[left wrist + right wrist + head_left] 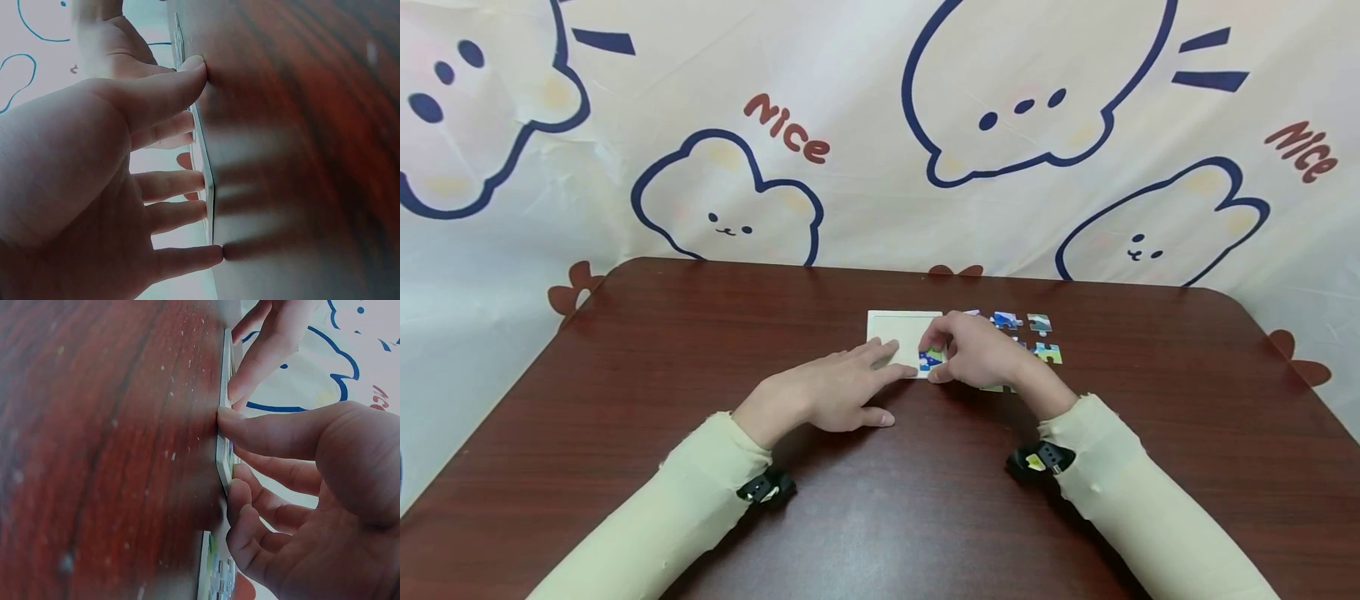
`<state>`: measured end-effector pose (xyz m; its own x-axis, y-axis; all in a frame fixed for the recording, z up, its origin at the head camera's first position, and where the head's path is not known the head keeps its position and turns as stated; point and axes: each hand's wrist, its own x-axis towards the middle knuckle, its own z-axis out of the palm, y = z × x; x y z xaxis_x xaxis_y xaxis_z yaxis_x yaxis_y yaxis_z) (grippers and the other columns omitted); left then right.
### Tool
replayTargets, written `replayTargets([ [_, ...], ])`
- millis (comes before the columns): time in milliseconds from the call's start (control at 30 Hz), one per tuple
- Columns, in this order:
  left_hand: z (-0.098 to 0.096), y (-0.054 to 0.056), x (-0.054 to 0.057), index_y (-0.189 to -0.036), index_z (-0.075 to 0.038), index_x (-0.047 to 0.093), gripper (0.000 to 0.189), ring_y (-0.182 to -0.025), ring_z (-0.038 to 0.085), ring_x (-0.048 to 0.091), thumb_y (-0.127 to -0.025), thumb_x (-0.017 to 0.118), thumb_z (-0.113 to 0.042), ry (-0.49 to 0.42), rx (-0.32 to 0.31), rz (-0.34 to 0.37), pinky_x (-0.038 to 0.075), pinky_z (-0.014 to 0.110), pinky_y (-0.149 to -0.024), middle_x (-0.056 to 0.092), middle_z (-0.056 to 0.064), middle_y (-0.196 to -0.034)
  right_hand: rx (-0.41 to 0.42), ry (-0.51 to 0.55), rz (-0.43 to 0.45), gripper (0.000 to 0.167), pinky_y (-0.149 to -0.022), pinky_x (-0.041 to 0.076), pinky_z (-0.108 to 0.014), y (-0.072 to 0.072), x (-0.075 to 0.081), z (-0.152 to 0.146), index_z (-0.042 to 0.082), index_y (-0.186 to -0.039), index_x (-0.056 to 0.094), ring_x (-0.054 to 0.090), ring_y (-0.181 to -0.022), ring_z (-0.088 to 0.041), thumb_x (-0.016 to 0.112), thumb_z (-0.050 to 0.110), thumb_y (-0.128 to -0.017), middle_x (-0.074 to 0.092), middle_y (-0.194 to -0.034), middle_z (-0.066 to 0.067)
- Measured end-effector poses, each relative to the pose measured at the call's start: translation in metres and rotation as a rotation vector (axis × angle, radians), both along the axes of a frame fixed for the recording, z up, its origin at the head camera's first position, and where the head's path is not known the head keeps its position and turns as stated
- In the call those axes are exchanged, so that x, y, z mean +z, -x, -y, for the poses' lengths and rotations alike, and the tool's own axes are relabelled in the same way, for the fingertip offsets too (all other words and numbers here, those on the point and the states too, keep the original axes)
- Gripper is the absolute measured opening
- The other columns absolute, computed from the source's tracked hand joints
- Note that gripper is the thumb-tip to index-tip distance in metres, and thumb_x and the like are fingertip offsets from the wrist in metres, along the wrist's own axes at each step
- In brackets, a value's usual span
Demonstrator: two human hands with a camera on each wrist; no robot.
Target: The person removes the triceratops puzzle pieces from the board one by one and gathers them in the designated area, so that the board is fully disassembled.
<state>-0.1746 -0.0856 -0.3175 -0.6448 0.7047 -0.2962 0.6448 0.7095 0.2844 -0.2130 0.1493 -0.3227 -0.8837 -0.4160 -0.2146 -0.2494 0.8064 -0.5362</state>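
A white puzzle tray [895, 325] lies flat towards the back of the table. In its near right corner sits a blue and green jigsaw piece [929, 360]. My right hand [981, 350] has its thumb and curled fingers around this piece, the thumb at the tray's near edge in the right wrist view. Spread and nearly straight, the fingers of my left hand [827, 392] rest on the tray's left and near side. The left thumb points right, close over the table. My right hand partly covers the tray's right edge and some loose pieces.
Several loose jigsaw pieces [1048, 353] lie right of the tray, partly behind my right hand. The dark wooden table [880, 517] stretches towards me and to both sides. A cartoon-printed curtain [865, 208] hangs behind it. Each wrist wears a black camera.
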Motion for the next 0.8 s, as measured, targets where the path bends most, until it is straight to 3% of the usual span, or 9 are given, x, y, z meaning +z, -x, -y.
replayTargets([
  [300, -0.0030, 0.0012, 0.0011, -0.166, -0.027, 0.037, 0.066, -0.164, 0.041, 0.024, -0.107, 0.063, -0.041, 0.011, 0.000, 0.008, 0.033, 0.059, -0.128, 0.019, 0.017, -0.178, -0.015, 0.044, -0.004, 0.029, -0.085, 0.051, -0.039, -0.0017, -0.0017, -0.0029, 0.014, -0.115, 0.072, 0.059, -0.093, -0.025, 0.085, 0.010, -0.089, 0.065, -0.111, -0.009],
  [600, -0.0015, 0.0006, 0.0005, -0.166, -0.028, 0.036, 0.066, -0.164, 0.041, 0.023, -0.107, 0.063, -0.041, 0.011, 0.010, 0.017, 0.032, 0.060, -0.128, 0.019, 0.016, -0.178, -0.016, 0.061, -0.003, 0.030, -0.096, 0.056, -0.048, -0.0028, -0.0047, -0.0028, 0.016, -0.116, 0.070, 0.065, -0.108, -0.029, 0.084, 0.009, -0.090, 0.069, -0.125, -0.014],
  [800, -0.0004, 0.0006, 0.0001, -0.166, -0.029, 0.037, 0.066, -0.164, 0.041, 0.022, -0.107, 0.063, -0.041, 0.004, 0.012, 0.021, 0.032, 0.063, -0.127, 0.019, 0.016, -0.178, -0.015, 0.065, -0.011, 0.033, -0.093, 0.055, -0.045, -0.0034, -0.0044, -0.0017, 0.016, -0.116, 0.068, 0.063, -0.104, -0.028, 0.085, 0.008, -0.089, 0.068, -0.119, -0.013],
])
